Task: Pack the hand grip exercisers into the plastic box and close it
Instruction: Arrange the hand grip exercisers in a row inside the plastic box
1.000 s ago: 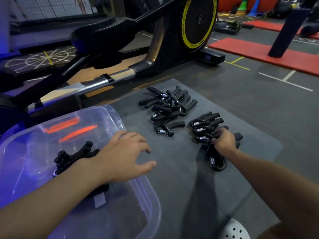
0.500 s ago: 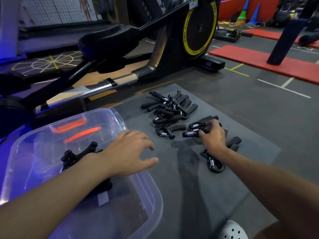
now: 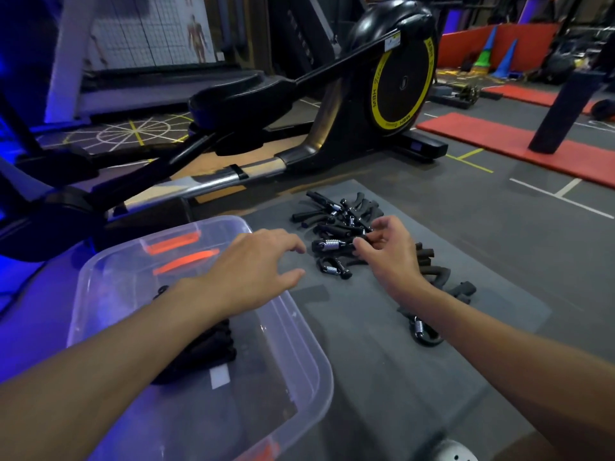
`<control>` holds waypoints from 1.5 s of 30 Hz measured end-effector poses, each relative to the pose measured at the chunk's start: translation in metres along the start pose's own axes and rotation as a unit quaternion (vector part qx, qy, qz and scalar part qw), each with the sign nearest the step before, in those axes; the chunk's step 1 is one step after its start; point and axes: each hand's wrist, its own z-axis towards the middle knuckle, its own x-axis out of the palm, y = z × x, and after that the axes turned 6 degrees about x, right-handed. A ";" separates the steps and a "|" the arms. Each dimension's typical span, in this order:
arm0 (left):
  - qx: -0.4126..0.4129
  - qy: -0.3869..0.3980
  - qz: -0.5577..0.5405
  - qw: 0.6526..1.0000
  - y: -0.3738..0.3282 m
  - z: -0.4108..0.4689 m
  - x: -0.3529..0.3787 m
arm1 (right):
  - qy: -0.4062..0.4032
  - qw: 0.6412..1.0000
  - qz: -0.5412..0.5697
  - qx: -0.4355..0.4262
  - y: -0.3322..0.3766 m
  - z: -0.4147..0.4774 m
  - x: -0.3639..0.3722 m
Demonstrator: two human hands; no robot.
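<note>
While most of the exercisers lie loose on the floor mat, one is being picked out for the box.

Beside the elliptical trainer (image 3: 399, 84), the grey mat (image 3: 482, 251) carries the clear plastic box (image 3: 319, 357), open-topped, with packed exercisers (image 3: 213, 344) half hidden under the left forearm. The left hand (image 3: 256, 267) hovers spread and empty over the rim. The right hand (image 3: 389, 254) pinches one exerciser (image 3: 331, 245) at the edge of the pile (image 3: 339, 214). Tangled handles could drag its neighbours along, or it could slip from so light a pinch. I can't make out a lid for certain.
</note>
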 end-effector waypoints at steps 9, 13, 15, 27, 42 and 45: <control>-0.035 -0.077 -0.014 0.996 0.015 -0.027 -0.026 | 0.067 0.993 0.074 -0.065 0.066 -0.041 0.036; -0.062 -0.118 -0.014 0.991 0.024 -0.044 -0.040 | 0.106 0.986 0.095 -0.087 0.085 -0.055 0.058; -0.069 -0.133 -0.016 0.989 0.029 -0.052 -0.047 | 0.126 0.982 0.105 -0.095 0.092 -0.062 0.068; -0.141 -0.168 -0.035 0.975 0.059 -0.111 -0.071 | 0.262 0.955 0.081 -0.113 0.108 -0.086 0.111; -0.268 -0.194 -0.199 0.922 0.080 -0.130 -0.083 | 0.301 0.931 -0.096 -0.185 0.101 -0.063 0.122; -0.274 -0.134 -0.232 0.924 0.082 -0.133 -0.080 | 0.296 0.934 -0.108 -0.171 0.098 -0.065 0.126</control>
